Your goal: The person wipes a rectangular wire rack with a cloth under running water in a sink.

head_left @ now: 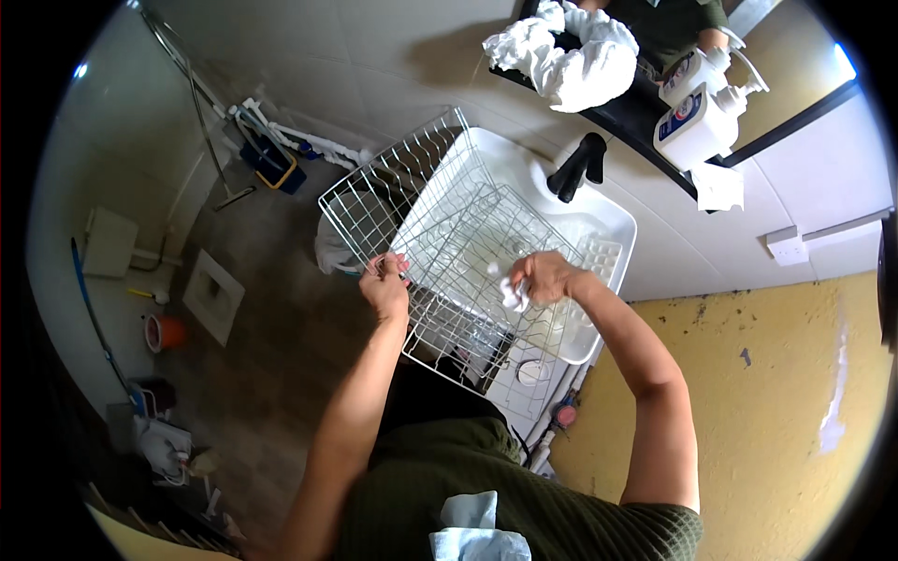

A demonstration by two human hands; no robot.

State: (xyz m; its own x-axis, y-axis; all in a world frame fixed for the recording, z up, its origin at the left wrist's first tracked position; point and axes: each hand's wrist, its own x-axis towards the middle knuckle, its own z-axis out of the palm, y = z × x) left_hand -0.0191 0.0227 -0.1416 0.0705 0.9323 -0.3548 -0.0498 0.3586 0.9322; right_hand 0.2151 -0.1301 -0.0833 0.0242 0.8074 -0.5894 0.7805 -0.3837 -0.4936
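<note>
A large wire rack (398, 192) with several grid panels lies tilted across the white sink (627, 234), sticking out past its left and near sides. My left hand (385, 286) is closed round the rack's left edge. Over the rack's right part, my right hand (547, 276) grips a bunched white cloth (514, 294) against the wires, its fingers slightly blurred. Behind it, the black faucet (577, 168) rises at the sink's far side. A white ridged tray (599, 257) sits inside the basin's right end, partly covered by my wrist.
A black-framed mirror shelf (622, 120) holds a crumpled white cloth (589, 70) and a white pump bottle (697, 126). On the floor to the left stand a blue bucket (271, 168), an orange bucket (165, 332) and a floor toilet (213, 294). A yellow wall (739, 393) closes the right side.
</note>
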